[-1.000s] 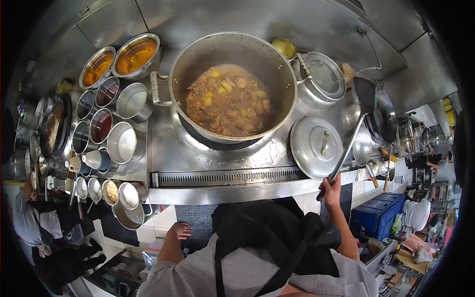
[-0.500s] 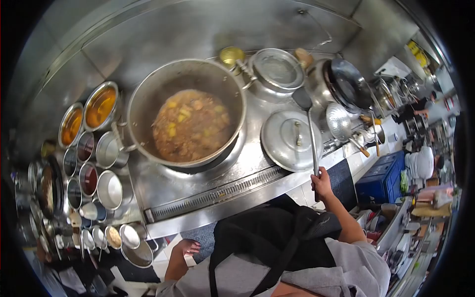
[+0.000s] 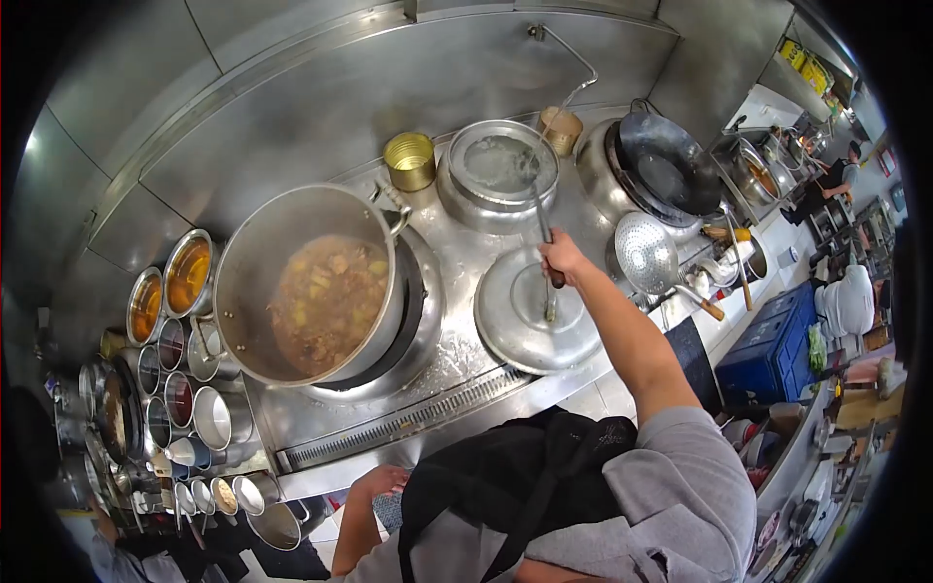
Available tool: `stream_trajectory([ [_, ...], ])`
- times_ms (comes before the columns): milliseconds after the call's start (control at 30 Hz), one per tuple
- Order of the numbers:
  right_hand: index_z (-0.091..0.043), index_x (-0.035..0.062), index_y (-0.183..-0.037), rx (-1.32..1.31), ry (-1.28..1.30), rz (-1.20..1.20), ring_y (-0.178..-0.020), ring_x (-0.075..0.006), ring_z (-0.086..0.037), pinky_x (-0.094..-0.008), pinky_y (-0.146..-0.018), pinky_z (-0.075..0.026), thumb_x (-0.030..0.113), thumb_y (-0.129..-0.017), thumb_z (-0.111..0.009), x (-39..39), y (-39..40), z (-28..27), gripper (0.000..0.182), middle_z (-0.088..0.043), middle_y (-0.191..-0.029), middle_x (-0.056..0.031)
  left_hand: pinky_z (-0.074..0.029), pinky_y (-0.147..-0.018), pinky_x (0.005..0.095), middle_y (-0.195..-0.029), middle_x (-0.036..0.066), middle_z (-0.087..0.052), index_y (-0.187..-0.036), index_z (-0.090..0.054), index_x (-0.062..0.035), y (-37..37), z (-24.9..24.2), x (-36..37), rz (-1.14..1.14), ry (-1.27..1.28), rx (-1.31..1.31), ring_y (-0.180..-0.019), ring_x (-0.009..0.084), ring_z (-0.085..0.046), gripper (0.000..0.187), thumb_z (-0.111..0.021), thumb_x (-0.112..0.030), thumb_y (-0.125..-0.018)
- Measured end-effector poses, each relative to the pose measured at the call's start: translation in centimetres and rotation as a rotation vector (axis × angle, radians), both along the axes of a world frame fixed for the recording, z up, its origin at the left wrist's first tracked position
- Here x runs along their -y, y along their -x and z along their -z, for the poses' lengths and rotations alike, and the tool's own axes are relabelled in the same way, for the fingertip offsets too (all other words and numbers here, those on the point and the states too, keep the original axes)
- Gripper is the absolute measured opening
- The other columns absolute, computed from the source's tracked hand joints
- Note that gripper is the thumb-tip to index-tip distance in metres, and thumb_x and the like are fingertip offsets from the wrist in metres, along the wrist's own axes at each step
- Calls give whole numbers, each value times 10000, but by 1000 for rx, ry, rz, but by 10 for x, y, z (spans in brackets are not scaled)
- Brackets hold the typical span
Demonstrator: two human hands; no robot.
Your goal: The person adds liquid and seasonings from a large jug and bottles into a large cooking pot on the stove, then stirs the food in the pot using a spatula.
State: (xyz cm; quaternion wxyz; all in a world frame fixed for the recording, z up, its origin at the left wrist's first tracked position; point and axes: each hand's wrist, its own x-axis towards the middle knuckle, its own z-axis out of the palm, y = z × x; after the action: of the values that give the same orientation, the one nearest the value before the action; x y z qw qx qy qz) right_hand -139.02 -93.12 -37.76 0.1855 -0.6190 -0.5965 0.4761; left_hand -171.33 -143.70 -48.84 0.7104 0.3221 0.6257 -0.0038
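My right hand is wrapped round the dark handle of a long metal wok spatula. The spatula's blade end dips into the water of a round steel pot, where its edges are hard to make out. Beneath my right forearm lies a large aluminium lid. My left hand hangs low beside the black apron, fingers loosely extended and holding nothing. To the left, a big stockpot holds a brown stew with yellowish chunks; it sits on a burner.
A gold tin can and a brown container flank the water pot. On the right are a dark wok, a perforated skimmer and a blue crate. Several bowls and steel tubs crowd the left. Other people work far right.
My right hand has moved forward over the lid, bringing the spatula's blade into the water pot. My left hand stays low. The camera view has shifted.
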Motion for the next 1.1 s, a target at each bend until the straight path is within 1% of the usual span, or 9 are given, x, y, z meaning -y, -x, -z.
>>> stream_trajectory([
  [67,-354,27,-1246,-878,455,144,-595,-136,-531,-290,-451,-451,47,-924,-540,-16,-17,5,371,-517,-778,-97,-490,-670,278,-1006,23,-704,-1130,-681,-89,-20,5,-16,-59,-222,-30,-951,152,-673,297,-519,-227,-923],
  [100,-356,46,-1276,-970,506,176,-561,-84,-445,-237,-442,-389,51,-943,-527,-8,-26,-6,374,-475,-776,-37,-490,-670,278,-1006,23,-704,-1130,-681,-89,-32,0,-29,-64,-214,-39,-951,152,-673,297,-519,-227,-923],
  [333,-274,86,-1441,-979,625,-120,-548,-84,-407,-228,-454,-345,108,-963,-534,21,-136,-13,544,-470,-800,-34,-467,-677,258,-904,16,-680,-985,-697,-46,-89,-29,-176,-473,-350,147,-788,121,-613,172,-606,-144,-876],
  [467,-177,110,-1523,-873,701,-238,-519,-85,-404,-234,-435,-342,111,-952,-551,53,-173,-36,683,-476,-801,-42,-496,-661,256,-857,28,-654,-1082,-647,-37,-98,-7,-302,-500,-574,19,-758,106,-609,218,-597,-193,-938],
  [600,-216,109,-1527,-653,705,-390,-492,-88,-426,-240,-413,-348,97,-936,-563,71,-195,-59,685,-507,-771,-56,-521,-622,280,-832,62,-678,-1028,-666,-40,-139,12,-386,-922,-554,41,-723,137,-638,177,-603,-168,-924],
  [800,-261,105,-1522,-419,412,-514,-487,-100,-466,-260,-445,-401,11,-890,-566,41,-204,-53,708,-514,-661,-15,-504,-505,294,-668,89,-660,-812,-670,-18,-138,97,-358,-801,-505,-132,-551,166,-627,161,-639,-171,-855],
  [900,-202,115,-1536,-41,-317,-498,-610,-216,-571,-391,-625,-494,68,-873,-575,13,-191,-21,762,-555,-676,-106,-523,-555,344,-616,100,-661,-679,-646,-25,-119,109,-287,-574,-544,-444,-530,186,-642,276,-643,-253,-834],
  [1000,-200,91,-1529,204,-297,-428,-668,-270,-581,-429,-725,-494,83,-869,-580,-10,-171,-6,762,-574,-755,-158,-537,-612,366,-595,97,-659,-677,-654,-32,-108,73,-214,-649,-475,-657,-535,199,-656,328,-664,-319,-836],
  [1100,-229,79,-1520,-305,161,-220,-534,-144,-482,-317,-485,-423,10,-878,-545,-22,-150,-8,719,-467,-662,-24,-537,-643,377,-665,130,-681,-726,-658,-23,-78,61,-145,-856,-406,-718,-616,240,-682,340,-670,-342,-844],
])
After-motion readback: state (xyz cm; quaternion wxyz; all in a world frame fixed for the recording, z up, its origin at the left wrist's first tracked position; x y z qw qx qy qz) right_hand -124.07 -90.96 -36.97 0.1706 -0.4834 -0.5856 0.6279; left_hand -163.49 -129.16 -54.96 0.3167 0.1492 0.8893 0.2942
